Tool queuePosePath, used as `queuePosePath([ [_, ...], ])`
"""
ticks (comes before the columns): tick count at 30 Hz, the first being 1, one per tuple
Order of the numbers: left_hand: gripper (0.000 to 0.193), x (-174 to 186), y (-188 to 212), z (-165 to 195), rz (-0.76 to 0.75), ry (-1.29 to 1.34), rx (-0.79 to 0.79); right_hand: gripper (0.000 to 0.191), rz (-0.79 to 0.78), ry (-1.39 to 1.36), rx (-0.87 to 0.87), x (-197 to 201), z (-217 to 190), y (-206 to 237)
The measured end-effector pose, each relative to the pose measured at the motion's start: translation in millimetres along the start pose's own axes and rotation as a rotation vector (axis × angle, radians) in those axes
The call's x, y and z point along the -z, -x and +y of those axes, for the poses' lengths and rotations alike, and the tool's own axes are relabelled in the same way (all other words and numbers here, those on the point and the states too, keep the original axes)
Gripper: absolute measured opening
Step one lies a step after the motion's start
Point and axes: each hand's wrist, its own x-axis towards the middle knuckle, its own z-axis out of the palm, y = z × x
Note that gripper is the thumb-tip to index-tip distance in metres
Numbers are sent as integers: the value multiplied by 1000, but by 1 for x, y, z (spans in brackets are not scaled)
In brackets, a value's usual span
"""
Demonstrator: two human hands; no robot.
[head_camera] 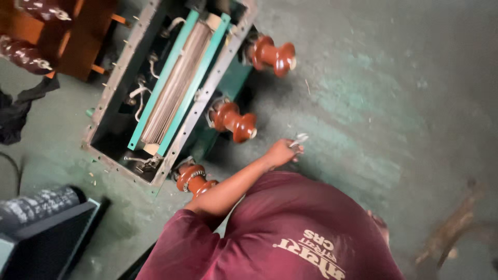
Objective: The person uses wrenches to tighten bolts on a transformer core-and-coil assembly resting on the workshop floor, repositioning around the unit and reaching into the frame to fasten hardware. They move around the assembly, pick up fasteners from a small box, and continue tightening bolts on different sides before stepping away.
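Neither of my hands is in view. A co-worker in a maroon shirt (290, 233) bends low in front of me. One bare arm stretches out over the floor, and its hand (280, 153) grips a small metal tool (299, 139). That hand is just right of the open transformer tank (111, 91), which lies with its windings and teal clamps (176, 78) exposed. Three brown ribbed insulators stick out of the tank's right side: an upper one (272, 53), a middle one (236, 120) nearest the hand, and a lower one (193, 179) beside the arm.
A dark finned box (41, 228) stands at the bottom left. An orange-brown unit with dark insulators (31, 46) is at the top left, with black cloth (15, 111) below it. Brown debris (451, 228) lies on the green floor at the right.
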Motion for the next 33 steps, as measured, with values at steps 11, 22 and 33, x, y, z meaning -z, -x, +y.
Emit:
queuePosePath([
  [11,34,40,-145,76,391,160,114,24,-262,48,-5,143,-15,-230],
  [22,34,36,-243,160,799,349,216,12,-412,100,314,373,-146,-593],
  [33,24,125,-332,163,1102,890,15,30,-760,-224,371,381,-519,-779],
])
